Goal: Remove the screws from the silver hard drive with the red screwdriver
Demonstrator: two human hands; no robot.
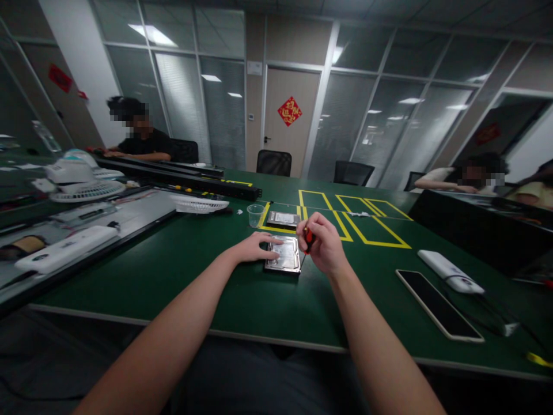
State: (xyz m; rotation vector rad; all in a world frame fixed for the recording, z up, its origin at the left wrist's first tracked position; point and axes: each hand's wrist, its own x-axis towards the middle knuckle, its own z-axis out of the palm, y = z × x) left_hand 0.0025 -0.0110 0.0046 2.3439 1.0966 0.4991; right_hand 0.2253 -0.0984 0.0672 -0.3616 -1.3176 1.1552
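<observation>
A silver hard drive (283, 254) lies flat on the green table in front of me. My left hand (254, 248) rests on its left side, thumb and fingers spread apart over the metal face. In my right hand (322, 239) is a screwdriver (308, 238) with a red and black handle, the fingers wrapped round it. Its thin shaft points down at the drive's right edge; I cannot tell whether the tip touches. Just behind lies a second hard drive (283, 219), label up, inside a yellow taped outline.
A clear plastic cup (256, 215) stands behind my left hand. To the right lie a phone (438, 304) and a white power bank (450, 271) with a cable. At left are a white fan (84, 176) and long panels. Other people sit across the table.
</observation>
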